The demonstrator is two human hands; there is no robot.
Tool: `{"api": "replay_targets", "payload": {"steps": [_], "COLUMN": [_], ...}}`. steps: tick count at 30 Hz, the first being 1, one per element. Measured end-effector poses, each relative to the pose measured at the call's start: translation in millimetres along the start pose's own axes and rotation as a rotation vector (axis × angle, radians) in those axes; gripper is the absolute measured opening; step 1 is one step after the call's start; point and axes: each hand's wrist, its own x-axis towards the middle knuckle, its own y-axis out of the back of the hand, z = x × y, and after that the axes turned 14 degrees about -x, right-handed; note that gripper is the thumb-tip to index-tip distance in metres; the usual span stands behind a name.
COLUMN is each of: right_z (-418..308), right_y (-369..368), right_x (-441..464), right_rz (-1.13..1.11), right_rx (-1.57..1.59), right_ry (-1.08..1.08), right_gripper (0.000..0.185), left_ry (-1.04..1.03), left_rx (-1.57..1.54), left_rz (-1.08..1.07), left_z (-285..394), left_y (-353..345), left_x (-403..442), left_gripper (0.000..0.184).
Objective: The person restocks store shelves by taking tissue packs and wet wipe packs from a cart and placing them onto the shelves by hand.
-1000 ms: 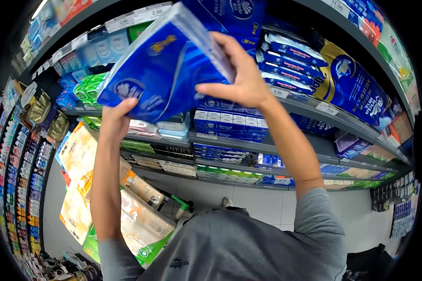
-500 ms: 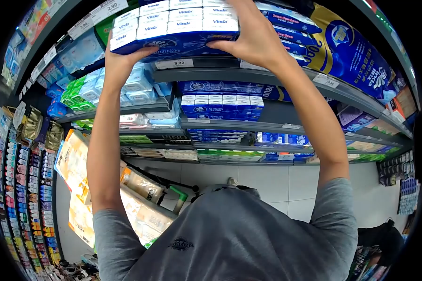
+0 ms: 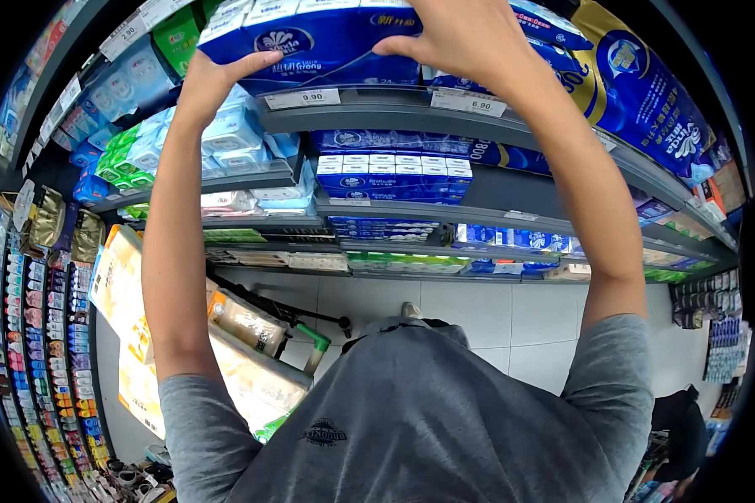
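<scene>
At a grey shelf [image 3: 382, 116], left hand [image 3: 210, 81] and right hand [image 3: 466, 42] grip a glossy, boxy pack [image 3: 335, 54].

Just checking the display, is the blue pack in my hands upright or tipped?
Upright: the blue pack shows its lettering right way up.

Front edge of the upper shelf [image 3: 386, 115] is pretty much blocked by the blue pack [image 3: 335, 54], ends covered by the left hand [image 3: 208, 80] and right hand [image 3: 461, 38]. Further right it's hogged by a big bag [image 3: 646, 101]. Decent gap's offered on the lower shelf [image 3: 512, 194], right of the white-topped pack [image 3: 394, 180], though partly screened by the right arm [image 3: 596, 193].
</scene>
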Motion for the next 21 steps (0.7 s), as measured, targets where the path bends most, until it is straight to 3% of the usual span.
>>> {"api": "replay_targets", "payload": {"steps": [1,12,18,20,21], "right_z": [-1,-1,-6,-16,-28], "right_y": [11,6,5,-5,-14], "right_x": [5,21,17,7,2], "right_rz": [-0.111,-0.475,-0.459,-0.313,-0.133], "right_rx": [0.020,0.022,0.020,-0.099,-0.154], "right_ry": [-0.009,0.065,0.067,0.034,0.019], "right_gripper": [0.063,0.056,0.061,0.067,0.074], "left_ry": [0.000,0.130,0.105,0.101,0.017], "left_rx": [-0.023,-0.115,-0.183,-0.150,-0.176], "left_rz": [0.007,0.001,0.132,0.207,0.353], "left_z": [-1,-26,-34,-21,-24], "left_y": [-2,-14,-27,-33,-38], "left_x": [0,-5,-18,-26,-30], "left_gripper": [0.052,0.057,0.054,0.065,0.065]}}
